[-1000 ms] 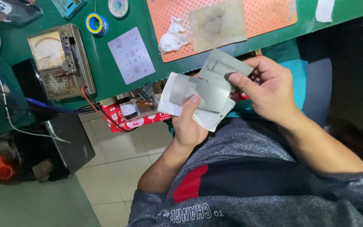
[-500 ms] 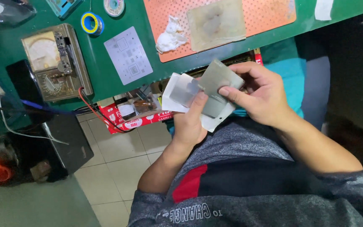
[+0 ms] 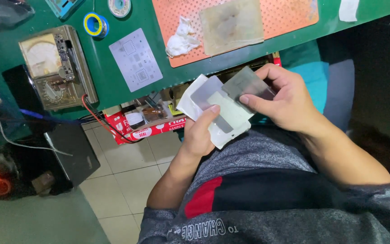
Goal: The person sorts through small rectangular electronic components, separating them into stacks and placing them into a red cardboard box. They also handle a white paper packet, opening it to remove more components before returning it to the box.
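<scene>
At frame centre, our left hand (image 3: 200, 135) grips white sleeves (image 3: 222, 118) with closed fingers, while our right hand (image 3: 285, 101) pinches a grey stencil (image 3: 247, 85) below the green tabletop (image 3: 113, 86).

Below the green bench (image 3: 113, 86), the left hand (image 3: 201, 135) grips a white sleeve (image 3: 217, 110) while the right hand (image 3: 285, 101), at three o'clock, pinches a grey stencil sheet (image 3: 244, 83).
</scene>
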